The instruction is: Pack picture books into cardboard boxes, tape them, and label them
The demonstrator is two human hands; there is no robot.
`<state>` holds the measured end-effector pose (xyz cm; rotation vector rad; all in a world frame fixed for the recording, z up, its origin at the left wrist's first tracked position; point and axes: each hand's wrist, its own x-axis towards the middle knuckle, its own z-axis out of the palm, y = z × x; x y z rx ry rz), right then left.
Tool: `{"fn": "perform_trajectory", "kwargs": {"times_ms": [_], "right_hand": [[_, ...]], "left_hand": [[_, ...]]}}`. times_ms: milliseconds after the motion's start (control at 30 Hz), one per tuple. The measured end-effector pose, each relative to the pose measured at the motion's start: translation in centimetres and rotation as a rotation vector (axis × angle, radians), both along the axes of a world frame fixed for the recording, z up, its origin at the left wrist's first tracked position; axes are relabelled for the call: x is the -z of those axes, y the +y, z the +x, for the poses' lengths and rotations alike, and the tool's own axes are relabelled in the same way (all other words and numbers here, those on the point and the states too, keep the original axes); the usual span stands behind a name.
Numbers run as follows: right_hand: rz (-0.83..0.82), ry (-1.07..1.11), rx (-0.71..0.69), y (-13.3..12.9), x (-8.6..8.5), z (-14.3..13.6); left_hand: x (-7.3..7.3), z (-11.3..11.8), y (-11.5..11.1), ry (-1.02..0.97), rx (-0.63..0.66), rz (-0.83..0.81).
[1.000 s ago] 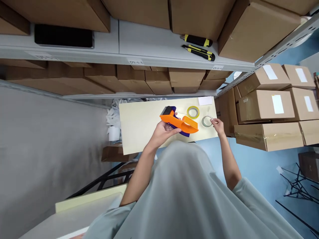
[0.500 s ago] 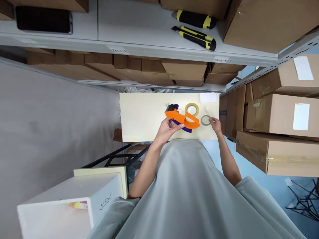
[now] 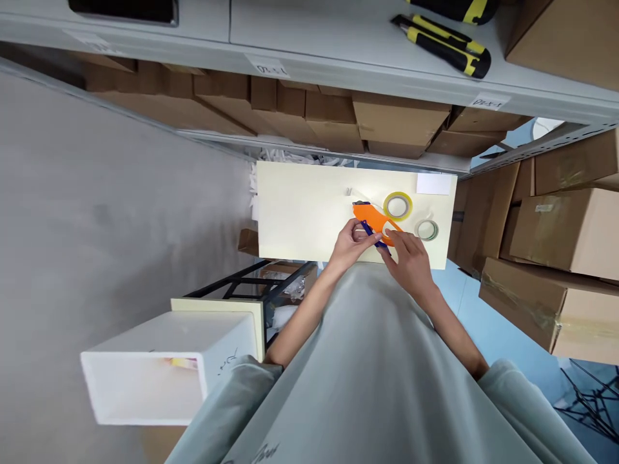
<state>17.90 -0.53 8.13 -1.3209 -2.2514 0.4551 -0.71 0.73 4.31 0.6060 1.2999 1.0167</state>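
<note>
An orange and dark blue tape dispenser [image 3: 368,214] is held above the pale table, tilted. My left hand [image 3: 354,246] is closed around its blue part, with the thumb stretched along the near side. My right hand [image 3: 410,259] grips its right end, fingers bent over the orange ring, partly hiding it. On the table behind the dispenser lies a yellow tape roll [image 3: 410,207]. A greenish clear tape roll [image 3: 436,231] rests on the table just right of my right hand, apart from it.
A white paper [image 3: 433,184] lies at the far right of the table [image 3: 300,212]. Beyond are shelves with cardboard boxes [image 3: 401,119] and utility knives [image 3: 442,45]. Boxes [image 3: 525,299] are stacked at right. A white foam box [image 3: 145,361] stands at lower left.
My right hand has left the clear tape roll and moved left onto the tape dispenser. The dispenser has turned in my hands. The camera view has shifted, too.
</note>
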Motion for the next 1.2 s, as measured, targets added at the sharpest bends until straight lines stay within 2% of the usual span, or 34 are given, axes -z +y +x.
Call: {"fn": "perform_trajectory", "kwargs": {"times_ms": [100, 233, 367, 467, 567, 733, 967, 1067, 1200], "right_hand": [[-0.063, -0.149, -0.014, 0.0, 1.7, -2.0], [-0.196, -0.281, -0.010, 0.3, 4.0, -2.7], [-0.329, -0.459, 0.020, 1.8, 6.1, -2.3], [-0.436, -0.624, -0.016, 3.8, 7.8, -1.1], [-0.386, -0.701, -0.069, 5.6, 9.0, 0.5], [-0.247, -0.642, -0.137, 7.4, 10.3, 2.7], [-0.291, -0.535, -0.126, 9.8, 13.7, 2.9], [-0.330, -0.459, -0.125, 10.8, 14.7, 2.5], [-0.347, -0.423, -0.145, 11.7, 15.0, 2.0]], "left_hand": [[1.1, -1.0, -0.7, -0.013, 0.005, -0.004], [4.1, -1.1, -1.5, -0.034, -0.020, -0.041], [7.9, 0.9, -1.6, -0.060, -0.091, -0.123], [10.2, 3.1, -1.1, -0.132, -0.103, -0.153], [11.8, 4.7, -0.5, -0.213, -0.093, -0.133], [13.6, 5.0, 0.8, -0.210, -0.048, -0.053], [15.5, 4.2, 3.8, -0.117, -0.042, -0.056], [15.7, 4.2, 4.6, -0.098, -0.117, -0.086], [15.4, 4.3, 4.6, -0.143, -0.179, -0.110]]}}
